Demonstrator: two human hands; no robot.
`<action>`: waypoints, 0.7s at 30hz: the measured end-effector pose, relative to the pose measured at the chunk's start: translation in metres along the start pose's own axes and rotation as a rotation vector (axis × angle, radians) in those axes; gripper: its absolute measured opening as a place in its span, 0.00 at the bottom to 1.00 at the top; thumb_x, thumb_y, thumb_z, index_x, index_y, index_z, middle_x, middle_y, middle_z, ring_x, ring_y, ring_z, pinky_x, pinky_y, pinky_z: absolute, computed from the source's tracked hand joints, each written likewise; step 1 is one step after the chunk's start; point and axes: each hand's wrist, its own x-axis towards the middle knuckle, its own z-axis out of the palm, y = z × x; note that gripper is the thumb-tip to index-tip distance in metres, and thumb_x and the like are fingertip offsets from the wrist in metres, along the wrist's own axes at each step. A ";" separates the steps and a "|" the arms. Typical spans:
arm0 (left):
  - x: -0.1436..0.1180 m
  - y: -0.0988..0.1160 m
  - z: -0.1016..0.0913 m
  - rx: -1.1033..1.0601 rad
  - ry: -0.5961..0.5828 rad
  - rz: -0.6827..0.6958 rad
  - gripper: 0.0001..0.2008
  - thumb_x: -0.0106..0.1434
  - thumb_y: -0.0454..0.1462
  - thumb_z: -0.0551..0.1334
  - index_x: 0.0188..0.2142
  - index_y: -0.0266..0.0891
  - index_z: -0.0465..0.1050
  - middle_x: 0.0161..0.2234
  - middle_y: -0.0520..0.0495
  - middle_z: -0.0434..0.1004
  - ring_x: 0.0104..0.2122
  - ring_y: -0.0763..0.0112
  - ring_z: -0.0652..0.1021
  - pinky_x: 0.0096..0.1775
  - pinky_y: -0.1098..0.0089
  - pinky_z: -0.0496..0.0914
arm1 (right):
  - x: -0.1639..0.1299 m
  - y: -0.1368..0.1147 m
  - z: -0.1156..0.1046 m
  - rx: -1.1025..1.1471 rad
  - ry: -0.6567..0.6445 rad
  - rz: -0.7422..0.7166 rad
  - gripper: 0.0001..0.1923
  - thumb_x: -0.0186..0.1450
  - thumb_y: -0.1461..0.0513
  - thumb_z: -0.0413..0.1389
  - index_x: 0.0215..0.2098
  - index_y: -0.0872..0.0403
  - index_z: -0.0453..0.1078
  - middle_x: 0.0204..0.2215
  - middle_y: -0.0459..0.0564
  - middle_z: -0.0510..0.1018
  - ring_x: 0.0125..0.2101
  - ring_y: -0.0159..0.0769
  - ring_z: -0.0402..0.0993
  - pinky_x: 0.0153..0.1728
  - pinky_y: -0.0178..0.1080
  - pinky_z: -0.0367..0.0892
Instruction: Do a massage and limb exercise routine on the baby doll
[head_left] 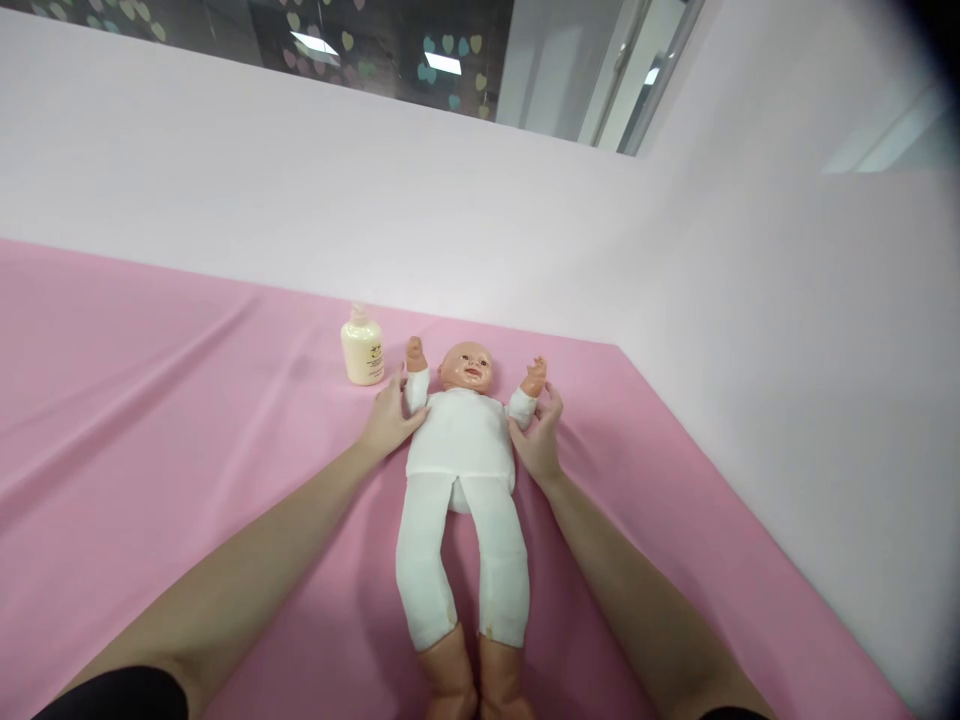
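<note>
A baby doll (pixel 463 435) with a white cloth body lies on its back on the pink sheet (pixel 300 600), head away from me and both arms raised. My left hand (pixel 391 412) is closed around the doll's arm (pixel 417 390) on the left, thumb towards the shoulder. On the other side, my right hand (pixel 541 437) grips the doll's other arm (pixel 521 407), with the fingers behind it. Part of each hand's fingers is hidden by the doll's arms. A cream-coloured pump bottle (pixel 363 350) stands upright just beyond my left hand.
White walls (pixel 300 190) rise behind the sheet and along its right side (pixel 810 330). A window (pixel 390 50) with heart stickers runs along the top. Folds (pixel 127 430) crease the sheet on the left.
</note>
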 end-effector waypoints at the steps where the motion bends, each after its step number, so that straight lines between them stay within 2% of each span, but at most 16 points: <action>1: 0.000 0.002 -0.001 -0.001 0.006 0.029 0.42 0.55 0.45 0.62 0.64 0.38 0.43 0.52 0.38 0.69 0.50 0.54 0.71 0.50 0.55 0.65 | -0.001 -0.001 0.000 0.013 0.031 -0.003 0.42 0.62 0.58 0.54 0.64 0.48 0.31 0.64 0.62 0.46 0.56 0.45 0.61 0.53 0.51 0.63; 4: -0.002 0.006 -0.003 0.011 -0.018 0.120 0.37 0.54 0.46 0.64 0.60 0.38 0.54 0.50 0.40 0.70 0.50 0.54 0.71 0.52 0.54 0.63 | -0.003 -0.005 -0.001 0.069 0.033 -0.050 0.41 0.59 0.58 0.58 0.63 0.48 0.40 0.62 0.60 0.51 0.53 0.43 0.65 0.53 0.48 0.65; 6: -0.004 0.007 -0.003 0.024 -0.058 0.188 0.27 0.54 0.46 0.64 0.52 0.40 0.64 0.46 0.43 0.74 0.47 0.56 0.72 0.52 0.55 0.63 | -0.004 -0.008 -0.002 0.116 -0.045 -0.080 0.39 0.58 0.58 0.59 0.62 0.48 0.44 0.58 0.58 0.58 0.50 0.41 0.68 0.53 0.47 0.65; 8: -0.006 0.007 -0.004 0.019 -0.097 0.253 0.20 0.55 0.46 0.64 0.44 0.41 0.68 0.42 0.46 0.76 0.44 0.59 0.73 0.52 0.57 0.63 | -0.004 -0.009 -0.003 0.126 -0.130 -0.094 0.36 0.57 0.59 0.59 0.60 0.48 0.49 0.53 0.54 0.65 0.47 0.40 0.70 0.53 0.48 0.65; 11: -0.007 0.007 -0.005 -0.004 -0.127 0.276 0.16 0.55 0.47 0.63 0.40 0.42 0.69 0.40 0.47 0.76 0.43 0.61 0.74 0.51 0.58 0.64 | -0.004 -0.008 -0.004 0.113 -0.201 -0.098 0.32 0.58 0.58 0.58 0.58 0.48 0.53 0.49 0.52 0.69 0.45 0.41 0.71 0.52 0.49 0.65; 14: -0.007 0.008 -0.004 -0.011 -0.126 0.202 0.19 0.55 0.47 0.62 0.43 0.41 0.68 0.42 0.46 0.75 0.45 0.59 0.73 0.52 0.56 0.64 | -0.004 -0.002 -0.002 0.103 -0.216 -0.068 0.34 0.59 0.56 0.58 0.60 0.50 0.51 0.50 0.54 0.68 0.49 0.43 0.69 0.54 0.51 0.63; 17: -0.005 0.006 -0.003 -0.021 -0.102 0.143 0.24 0.57 0.46 0.60 0.51 0.38 0.63 0.46 0.42 0.73 0.48 0.56 0.73 0.52 0.54 0.65 | -0.004 0.004 0.004 0.063 -0.199 0.008 0.38 0.60 0.53 0.56 0.62 0.54 0.46 0.56 0.59 0.64 0.56 0.45 0.62 0.58 0.52 0.59; 21: -0.002 0.004 0.001 -0.044 -0.059 0.153 0.25 0.63 0.44 0.54 0.58 0.35 0.56 0.52 0.38 0.69 0.53 0.56 0.70 0.56 0.53 0.62 | -0.001 0.008 0.008 -0.009 -0.152 0.068 0.36 0.66 0.54 0.47 0.65 0.58 0.37 0.63 0.62 0.53 0.64 0.43 0.47 0.63 0.51 0.50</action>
